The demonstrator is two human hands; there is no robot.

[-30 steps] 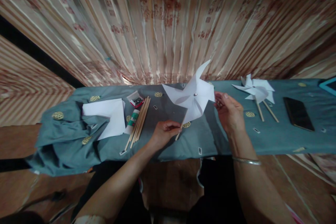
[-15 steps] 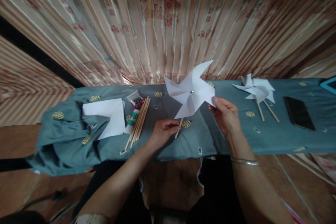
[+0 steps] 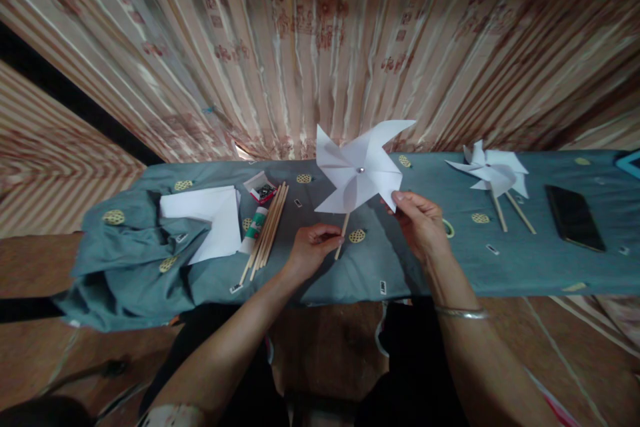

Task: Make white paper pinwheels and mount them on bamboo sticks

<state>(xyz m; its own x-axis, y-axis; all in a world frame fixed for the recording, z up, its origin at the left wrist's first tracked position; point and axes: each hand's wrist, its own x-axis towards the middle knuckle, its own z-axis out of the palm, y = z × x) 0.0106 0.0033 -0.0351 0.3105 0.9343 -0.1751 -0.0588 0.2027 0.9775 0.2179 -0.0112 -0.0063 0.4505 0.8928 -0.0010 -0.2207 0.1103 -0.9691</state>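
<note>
A white paper pinwheel (image 3: 373,177) with a silver pin at its centre is held up over the middle of the table. My left hand (image 3: 314,250) pinches its thin wooden stick (image 3: 345,230) below the blades. The thumb and fingers of my right hand (image 3: 419,221) are closed on the tip of the lower right blade. Behind my right hand a pale green ring-shaped thing (image 3: 449,228) shows in part. Left of my left hand lie several wooden sticks (image 3: 265,237), a green and white glue stick (image 3: 255,229) and a small open box of pins (image 3: 261,187).
The narrow table has a grey-green patterned cloth (image 3: 430,280), bunched up at its left end. White paper sheets (image 3: 225,227) lie at left. To the right are two finished-looking pinwheels (image 3: 495,173), a black phone (image 3: 574,217) and a blue-edged object (image 3: 629,163). A pleated curtain (image 3: 320,47) hangs behind.
The pinwheel's blades have turned clockwise a little, and my right hand has moved slightly left and down with the blade tip. The green ring has come into view. My left hand keeps its grip.
</note>
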